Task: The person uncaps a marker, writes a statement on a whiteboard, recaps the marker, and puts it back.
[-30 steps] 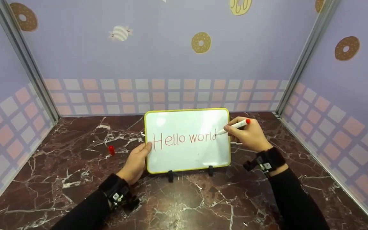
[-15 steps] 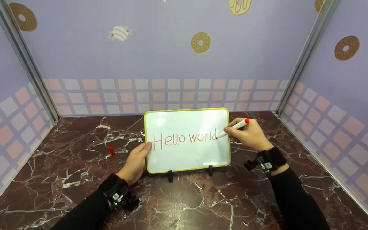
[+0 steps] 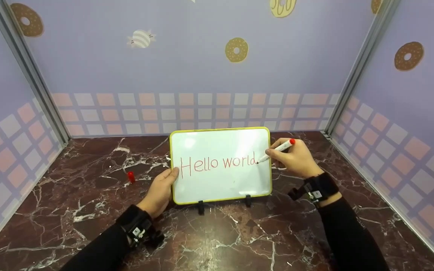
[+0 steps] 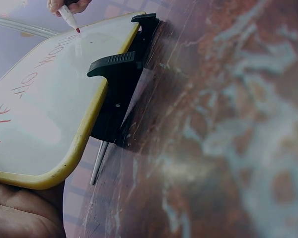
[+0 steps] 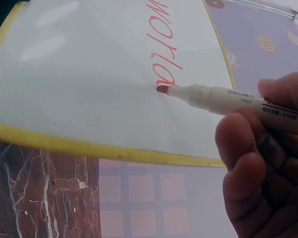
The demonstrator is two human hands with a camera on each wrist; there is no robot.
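Note:
A small whiteboard [image 3: 217, 184] with a yellow frame stands tilted back, bearing "Hello world" in red. My left hand [image 3: 159, 192] grips its left edge, thumb on the front; the other fingers are hidden behind. My right hand [image 3: 294, 158] pinches a white marker [image 3: 279, 149] with a red end. In the right wrist view the marker [image 5: 223, 99] has its red tip right at the foot of the "d". The left wrist view shows the board's lower corner and frame [image 4: 72, 166] against my left palm [image 4: 25, 210].
Black stand clips [image 3: 201, 207] hold the board's bottom edge on the dark red marble table [image 3: 100, 226]. A red marker cap [image 3: 131, 177] lies to the left of the board. Patterned walls [image 3: 187, 75] enclose the table at the back and sides.
The marker tip has moved down the stroke of the "d" to its foot and slightly right, the right hand shifting a little with it. The left hand and board have stayed put.

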